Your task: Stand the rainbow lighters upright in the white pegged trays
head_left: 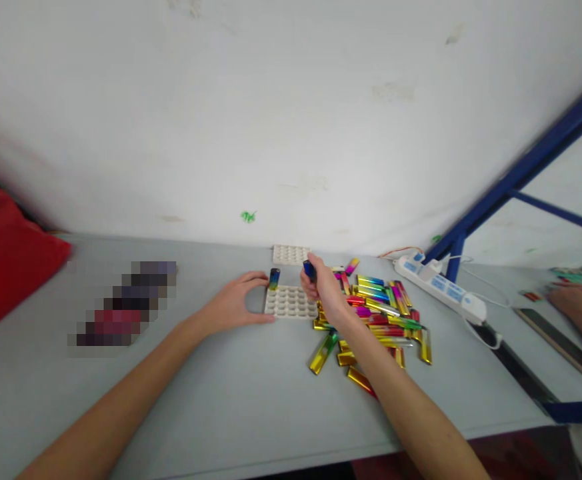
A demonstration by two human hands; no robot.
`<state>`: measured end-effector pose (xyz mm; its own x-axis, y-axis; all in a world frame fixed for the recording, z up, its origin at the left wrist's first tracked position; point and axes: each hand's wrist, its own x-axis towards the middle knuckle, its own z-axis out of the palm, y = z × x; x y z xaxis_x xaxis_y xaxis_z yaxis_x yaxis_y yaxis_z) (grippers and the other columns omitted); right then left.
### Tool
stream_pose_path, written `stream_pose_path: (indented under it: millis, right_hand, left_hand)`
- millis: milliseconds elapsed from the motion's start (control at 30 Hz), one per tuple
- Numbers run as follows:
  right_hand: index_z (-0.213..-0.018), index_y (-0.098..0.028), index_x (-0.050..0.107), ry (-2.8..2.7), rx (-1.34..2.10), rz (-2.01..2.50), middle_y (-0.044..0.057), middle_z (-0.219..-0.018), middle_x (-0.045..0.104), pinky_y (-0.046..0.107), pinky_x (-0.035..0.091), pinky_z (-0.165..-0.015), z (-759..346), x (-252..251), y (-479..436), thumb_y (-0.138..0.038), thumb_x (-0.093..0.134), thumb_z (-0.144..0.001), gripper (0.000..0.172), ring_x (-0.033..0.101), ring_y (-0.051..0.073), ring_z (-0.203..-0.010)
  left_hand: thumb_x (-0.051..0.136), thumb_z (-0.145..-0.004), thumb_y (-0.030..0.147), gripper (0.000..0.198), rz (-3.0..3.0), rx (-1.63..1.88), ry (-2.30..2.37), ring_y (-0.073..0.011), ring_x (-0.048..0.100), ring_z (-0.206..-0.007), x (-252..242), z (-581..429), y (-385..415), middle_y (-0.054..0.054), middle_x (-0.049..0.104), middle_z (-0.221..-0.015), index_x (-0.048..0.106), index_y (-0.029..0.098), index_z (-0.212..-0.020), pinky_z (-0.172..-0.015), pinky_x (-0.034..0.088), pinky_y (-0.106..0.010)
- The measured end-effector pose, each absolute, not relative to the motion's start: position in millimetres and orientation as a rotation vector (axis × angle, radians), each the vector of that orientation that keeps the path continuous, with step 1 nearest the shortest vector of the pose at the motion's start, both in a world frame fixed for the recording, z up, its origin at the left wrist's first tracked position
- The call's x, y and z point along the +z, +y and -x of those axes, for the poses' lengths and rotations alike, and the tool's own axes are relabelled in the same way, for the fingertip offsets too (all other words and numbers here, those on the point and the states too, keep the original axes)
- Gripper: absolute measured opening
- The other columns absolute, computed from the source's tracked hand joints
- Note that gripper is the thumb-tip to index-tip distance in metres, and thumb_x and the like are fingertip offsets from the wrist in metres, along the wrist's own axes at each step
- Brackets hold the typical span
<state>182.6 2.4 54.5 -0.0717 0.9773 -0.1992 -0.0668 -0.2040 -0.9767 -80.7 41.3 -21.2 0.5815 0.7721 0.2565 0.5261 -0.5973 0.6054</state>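
Observation:
A white tray with rows of round holes [293, 303] lies flat on the table between my hands. My left hand [233, 303] spans its left side, with the thumb at the front corner and the fingers curved near the back corner. In the tray's back left corner, a blue-and-gold metallic lighter shell [273, 280] stands upright. My right hand [325, 283] is closed around a dark blue lighter shell [310, 270] above the tray's right edge. Its lower part is hidden by my fingers. Many shiny lighter shells [381, 330] lie in a loose pile beneath and beside my right forearm.
Against the wall is a second white tray [291, 254]. A white power strip [441, 288] with cables lies right of the pile, near a blue metal frame [501, 193]. Another person's hand [578, 300] rests at far right. Red cloth [11, 253] and a blurred-out patch are at left.

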Motion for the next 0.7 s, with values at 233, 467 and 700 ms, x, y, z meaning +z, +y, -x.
stream_pose_path:
  millis: [233,467,700]
  right_hand:
    - [-0.065,-0.028,0.041,-1.112,1.398,1.311,-0.005,-0.057,0.032,0.026,0.018,-0.050,-179,51,-3,-0.070,0.053,-0.110,0.063,0.023,0.012,-0.052]
    - [-0.072,-0.027,0.054,-1.109,1.474,1.244,-0.007,-0.058,0.033,0.027,0.018,-0.050,-183,48,1,-0.099,0.070,-0.092,0.076,0.024,0.012,-0.053]
    - [-0.065,-0.027,0.050,-1.152,1.422,1.272,-0.007,-0.056,0.031,0.028,0.018,-0.050,-184,41,0,-0.095,0.062,-0.100,0.077,0.024,0.012,-0.052]
  left_hand:
    - [0.094,-0.081,0.086,0.089,-2.342,0.691,1.050,-0.0424,0.071,-0.157,-19,82,42,-0.014,0.075,-0.168,0.082,0.028,-0.147,-0.140,0.053,-0.057]
    - [0.096,-0.079,0.085,0.088,-2.356,0.686,1.083,-0.0440,0.072,-0.155,-18,82,41,-0.014,0.076,-0.166,0.083,0.027,-0.145,-0.138,0.055,-0.058]
    - [0.095,-0.080,0.085,0.090,-2.346,0.663,1.067,-0.0437,0.071,-0.155,-17,82,43,-0.015,0.074,-0.168,0.082,0.026,-0.147,-0.140,0.053,-0.057]
